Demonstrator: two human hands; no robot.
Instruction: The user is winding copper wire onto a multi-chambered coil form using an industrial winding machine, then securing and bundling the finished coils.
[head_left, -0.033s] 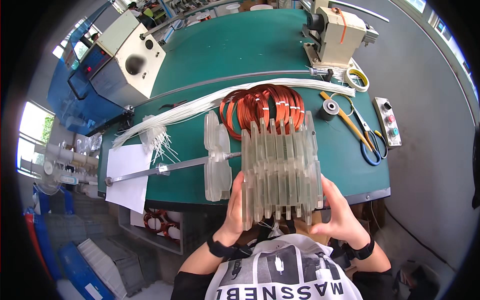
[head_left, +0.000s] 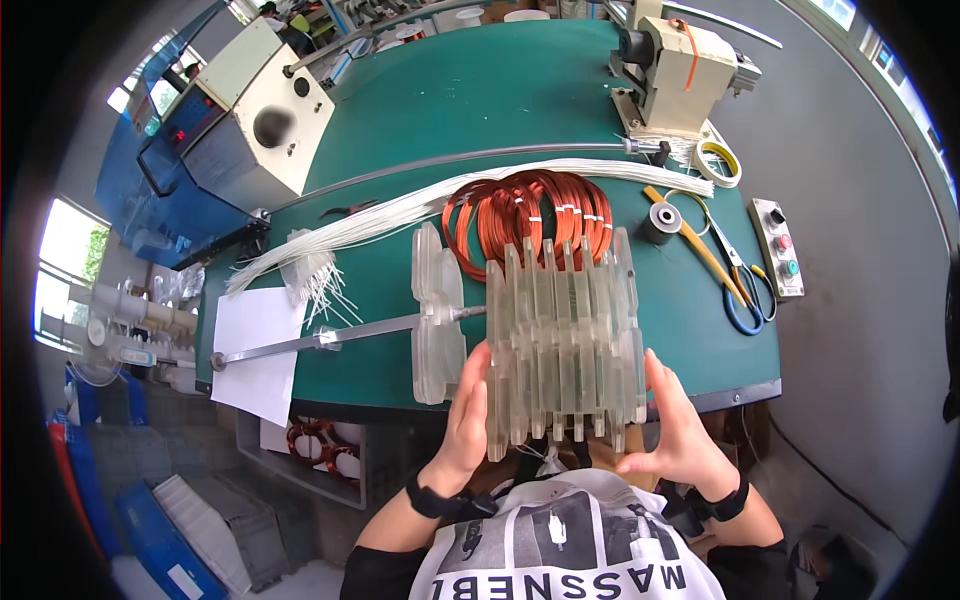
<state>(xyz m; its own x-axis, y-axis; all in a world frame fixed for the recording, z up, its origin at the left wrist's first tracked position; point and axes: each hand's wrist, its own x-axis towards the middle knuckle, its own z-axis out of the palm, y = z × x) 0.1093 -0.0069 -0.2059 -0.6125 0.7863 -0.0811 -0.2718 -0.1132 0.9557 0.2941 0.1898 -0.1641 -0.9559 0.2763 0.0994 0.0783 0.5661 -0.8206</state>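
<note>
A stack of translucent plastic winding formers (head_left: 560,350) with deep slots stands on a metal shaft at the table's front edge. My left hand (head_left: 462,430) is open beside the stack's left end, fingers straight and close to the end plate. At the right end my right hand (head_left: 688,435) is open too, fingers up along the plate and thumb spread below. Whether the fingertips touch the plates I cannot tell. A separate pair of former plates (head_left: 436,315) sits further left on the square metal rod (head_left: 375,328). Behind the stack lies a bundle of copper wire coils (head_left: 510,210).
White sleeving strands (head_left: 400,210) stretch across the green table (head_left: 450,100). Scissors (head_left: 735,270), a wooden stick (head_left: 695,240), a wire spool (head_left: 660,220) and a tape roll (head_left: 716,164) lie right. A button box (head_left: 777,245) sits at the right edge. Machine heads (head_left: 265,110) stand behind.
My left hand has eased slightly left and away from the stack's end plate, so more of its fingers show. My right hand stays nearly in place. The whole view has shifted a little.
</note>
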